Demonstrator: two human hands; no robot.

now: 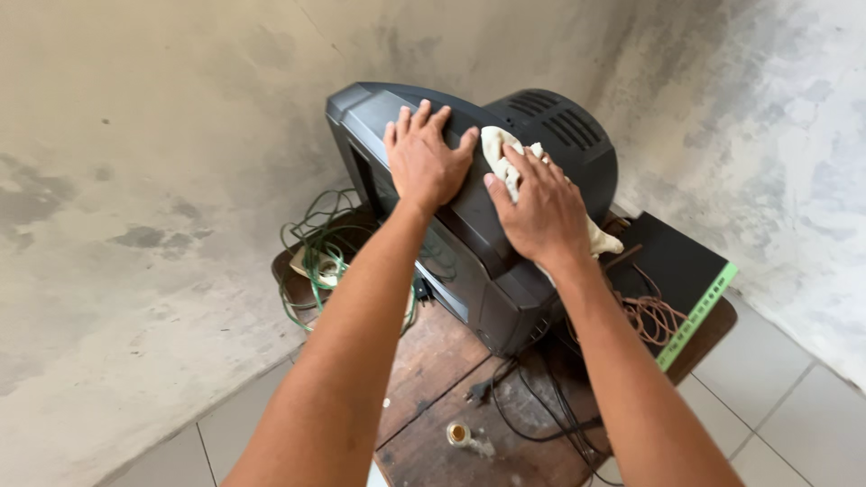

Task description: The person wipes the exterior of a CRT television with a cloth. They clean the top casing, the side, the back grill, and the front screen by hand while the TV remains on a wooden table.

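At the left edge of the dark wooden table (433, 361), a tangle of green cable (316, 243) lies around a pale socket block (316, 266), just beside the set. The old dark grey tube television (469, 234) stands at the middle of the table, backed into the room's corner. The left hand (424, 162) lies flat and open on the top of its casing, fingers spread, holding nothing; it looks to be steadying the set. The right hand (541, 212) presses a cream cloth (505, 158) against the top right of the casing, palm down with fingers partly curled over the cloth.

Judged from this, the wiping of the top is the step in hand, and carrying it on calls for steady pressure from the bracing hand, since the curved housing could rock on the boards.

Near the front edge a small brass fitting (458, 435) lies beside a black plug and cord (505, 406). At the right corner sits a flat black box (677, 266) with a bright green strip along its edge, its markings too small to tell, and a coil of brown wire (645, 316) resting on it.
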